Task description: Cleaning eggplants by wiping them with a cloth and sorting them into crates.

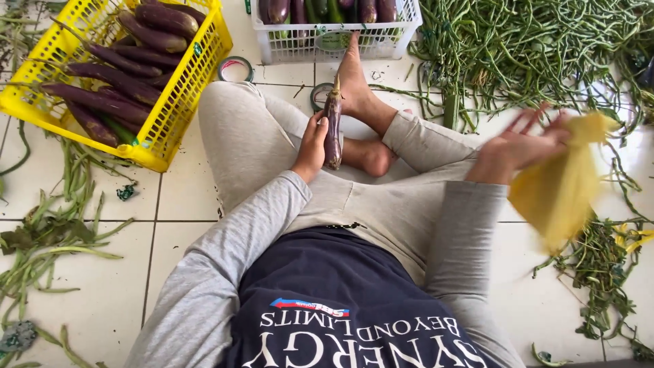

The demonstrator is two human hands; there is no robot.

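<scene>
A yellow plastic bag (pixel 562 187), soft and crumpled, hangs blurred from the right hand (pixel 521 146), right of the person's grey-trousered knee (pixel 436 140); left of that knee, two tape rolls (pixel 236 68) lie on the tiles

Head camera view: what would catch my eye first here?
Probably the yellow crate at top left, piled with long purple eggplants. Next, at the centre, the left hand holds one eggplant upright over the crossed legs, while the right hand grips a blurred yellow cloth on the right. A big heap of green beans sprawls across the tiled floor at top right.
</scene>
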